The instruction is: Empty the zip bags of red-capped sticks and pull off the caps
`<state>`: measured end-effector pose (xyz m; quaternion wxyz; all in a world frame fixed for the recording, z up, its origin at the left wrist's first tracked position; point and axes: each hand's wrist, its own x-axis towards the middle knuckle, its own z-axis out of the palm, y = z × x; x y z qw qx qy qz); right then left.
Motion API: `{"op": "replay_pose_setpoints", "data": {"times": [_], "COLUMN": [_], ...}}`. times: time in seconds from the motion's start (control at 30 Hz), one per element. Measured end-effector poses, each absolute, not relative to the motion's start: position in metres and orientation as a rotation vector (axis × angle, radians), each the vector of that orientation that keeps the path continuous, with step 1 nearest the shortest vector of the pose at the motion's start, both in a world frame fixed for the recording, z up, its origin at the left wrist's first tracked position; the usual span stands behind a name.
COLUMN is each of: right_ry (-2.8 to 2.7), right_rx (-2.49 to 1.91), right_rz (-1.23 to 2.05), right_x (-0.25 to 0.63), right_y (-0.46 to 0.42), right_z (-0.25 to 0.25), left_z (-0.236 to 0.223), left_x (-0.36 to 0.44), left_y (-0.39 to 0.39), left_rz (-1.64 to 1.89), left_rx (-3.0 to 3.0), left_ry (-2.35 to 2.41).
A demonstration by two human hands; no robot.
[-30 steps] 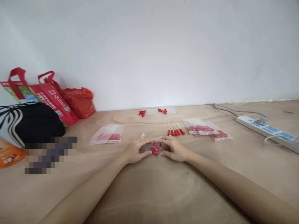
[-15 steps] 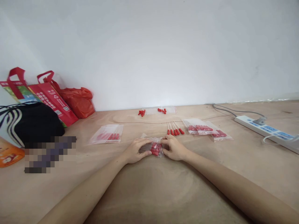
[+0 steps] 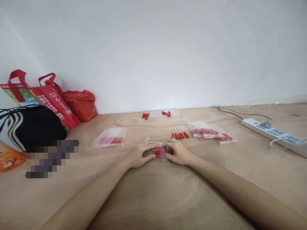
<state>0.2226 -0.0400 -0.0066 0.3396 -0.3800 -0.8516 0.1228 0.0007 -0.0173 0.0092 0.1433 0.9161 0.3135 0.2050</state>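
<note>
Pinching a clear bag (image 3: 163, 156) with red-tipped pieces (image 3: 158, 152) inside, the left hand (image 3: 141, 154) grips its left end and the right hand (image 3: 177, 151) its right, midway across the surface (image 3: 153, 198). Five red-ended sticks (image 3: 180, 135) lie just beyond the right hand; loose red caps (image 3: 145, 116) sit near the surface's far edge.
</note>
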Motion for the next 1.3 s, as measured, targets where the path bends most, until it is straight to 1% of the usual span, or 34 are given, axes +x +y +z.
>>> {"op": "replay_pose_setpoints", "data": {"times": [0.17, 0.37, 0.53, 0.63, 0.87, 0.97, 1.07, 1.3], "right_ry": [-2.270, -2.285, -2.334, -2.335, -2.331, -2.314, -2.302, -2.120], "right_rx": [-1.010, -0.889, -0.884, -0.898, -0.893, -0.833, -0.799, -0.850], "right_rz": [0.261, 0.345, 0.379, 0.286, -0.103, -0.171, -0.073, 0.454], "right_x": [0.223, 0.231, 0.240, 0.239, 0.226, 0.228, 0.238, 0.255], "right_y": [-0.036, -0.037, -0.041, -0.043, -0.044, -0.044, -0.045, -0.050], "right_z": [-0.011, -0.006, 0.000, -0.001, -0.006, -0.006, -0.005, -0.003], "left_z": [0.009, 0.011, 0.011, 0.011, 0.012, 0.012, 0.012, 0.011], "left_x": [0.001, 0.000, 0.000, 0.000, 0.001, 0.001, 0.000, 0.001], "left_y": [-0.017, -0.017, -0.017, -0.017, -0.017, -0.017, -0.018, -0.017], "left_rz": [0.616, 0.598, 0.589, 0.588, 0.590, 0.574, 0.568, 0.583], "left_rx": [2.628, 2.630, 2.627, 2.619, 2.615, 2.618, 2.607, 2.595], "left_ry": [0.933, 0.942, 0.936, 0.944, 0.951, 0.965, 0.974, 0.964]}}
